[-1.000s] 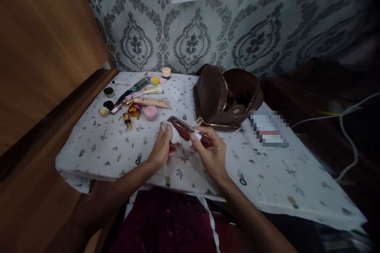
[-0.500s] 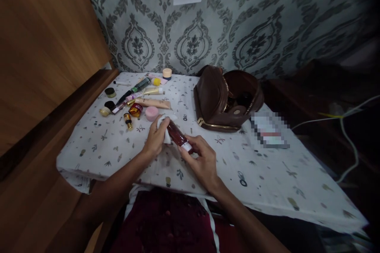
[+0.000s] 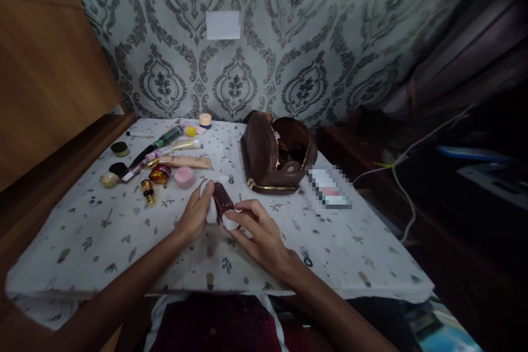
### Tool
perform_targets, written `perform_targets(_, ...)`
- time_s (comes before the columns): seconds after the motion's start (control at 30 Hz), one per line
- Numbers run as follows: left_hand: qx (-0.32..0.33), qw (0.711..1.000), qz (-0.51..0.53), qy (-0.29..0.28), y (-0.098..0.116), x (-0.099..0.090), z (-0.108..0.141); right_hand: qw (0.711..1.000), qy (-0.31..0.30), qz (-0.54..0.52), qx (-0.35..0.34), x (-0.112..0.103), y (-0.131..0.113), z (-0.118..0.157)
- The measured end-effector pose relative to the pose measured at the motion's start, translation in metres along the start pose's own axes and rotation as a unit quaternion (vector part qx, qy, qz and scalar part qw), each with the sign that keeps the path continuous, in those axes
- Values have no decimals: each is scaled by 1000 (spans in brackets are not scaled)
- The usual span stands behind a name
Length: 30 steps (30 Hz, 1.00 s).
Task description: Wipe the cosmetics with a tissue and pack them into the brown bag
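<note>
A dark red-brown bottle (image 3: 223, 198) with a white label at its near end is held at a tilt above the front middle of the table. My left hand (image 3: 193, 219) is closed round its far end, with a folded white cloth (image 3: 212, 212) pressed against the bottle's side. At the near end, the fingers of my right hand (image 3: 264, 241) grip the bottle by the label. Just beyond my left hand lies a pink round jar (image 3: 185, 177). Beside that are an amber jar (image 3: 160, 174) and a small gold-and-black bottle (image 3: 147, 192).
Several tubes, including a peach one (image 3: 185, 162), and small jars lie at the table's left. An unzipped brown bag (image 3: 264, 157) stands at the back, with a blurred-out flat item (image 3: 330, 190) to its right. A white cable (image 3: 406, 192) hangs beyond the right edge.
My view has swung right and up, so everything sits further left and lower. The bottle has turned, showing more of its white label, and my right-hand fingers have shifted on it.
</note>
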State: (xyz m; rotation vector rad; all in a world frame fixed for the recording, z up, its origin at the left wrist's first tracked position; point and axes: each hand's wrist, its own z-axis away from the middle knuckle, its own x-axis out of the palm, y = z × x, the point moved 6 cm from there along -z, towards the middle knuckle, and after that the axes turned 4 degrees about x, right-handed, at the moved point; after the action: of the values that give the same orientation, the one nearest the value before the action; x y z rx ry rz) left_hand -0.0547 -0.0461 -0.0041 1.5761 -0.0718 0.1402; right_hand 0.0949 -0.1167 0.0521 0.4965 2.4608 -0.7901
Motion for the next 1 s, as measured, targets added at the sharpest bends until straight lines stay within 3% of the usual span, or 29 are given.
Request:
perform_targets(0.13,128,978,-136,-94,22,22,7,999,39,-14,33,-16,10,-12)
perform_targets(0.27,208,948,-177,-164,38,42,16,988,62,-70,122,-37,28,-25)
perform_targets(0.43,269,912,-231,-207,50,54,15,941,81,-199,260,-75,60,-42)
perform_targets(0.57,267,890,-268,-255,54,71,5,933,118,-150,307,-121,86,-62)
perform_targets(0.67,275,857,-298,-318,54,98,-4,942,114,-98,299,-147,103,-80)
perform_targets(0.83,222,818,-369,-381,43,145,-25,957,52,-54,279,-166,124,-100)
perform_targets(1.0,203,821,-373,-382,36,155,-30,964,4,14,267,-174,135,-107)
